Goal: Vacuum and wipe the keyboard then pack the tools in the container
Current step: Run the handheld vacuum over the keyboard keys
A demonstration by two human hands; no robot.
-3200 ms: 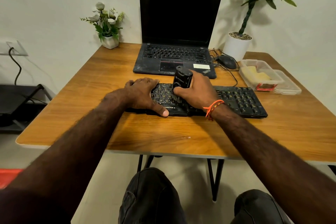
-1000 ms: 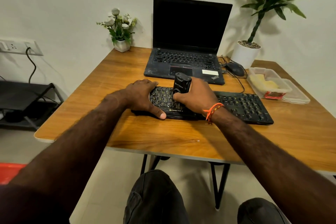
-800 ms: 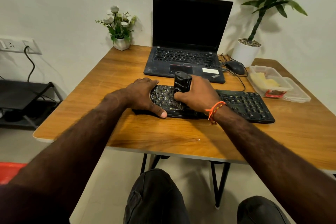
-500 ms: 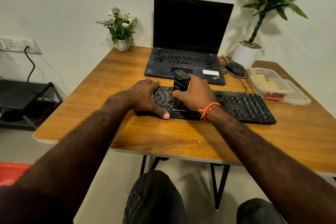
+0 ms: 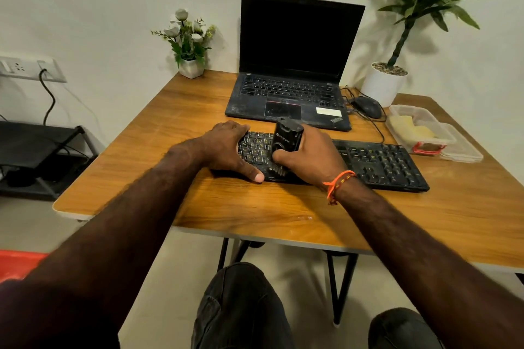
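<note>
A black keyboard (image 5: 380,163) lies across the wooden table (image 5: 181,122) in front of me. My right hand (image 5: 310,157) grips a small black handheld vacuum (image 5: 287,137), held upright with its brush end down on the keys left of the keyboard's middle. My left hand (image 5: 226,147) rests over the keyboard's left end, thumb along its front edge, holding it in place. A clear plastic container (image 5: 419,129) with a yellow cloth (image 5: 411,127) inside sits at the right, its lid (image 5: 465,150) beside it.
An open black laptop (image 5: 295,65) stands behind the keyboard, with a mouse (image 5: 367,106) and cable to its right. A white flower pot (image 5: 191,66) is at the back left, a potted plant (image 5: 385,86) at the back right. My knees are below the table's front edge.
My right hand has shifted the vacuum a little along the keys on the keyboard's left half. My left hand has stayed on the left end. The camera view has drifted.
</note>
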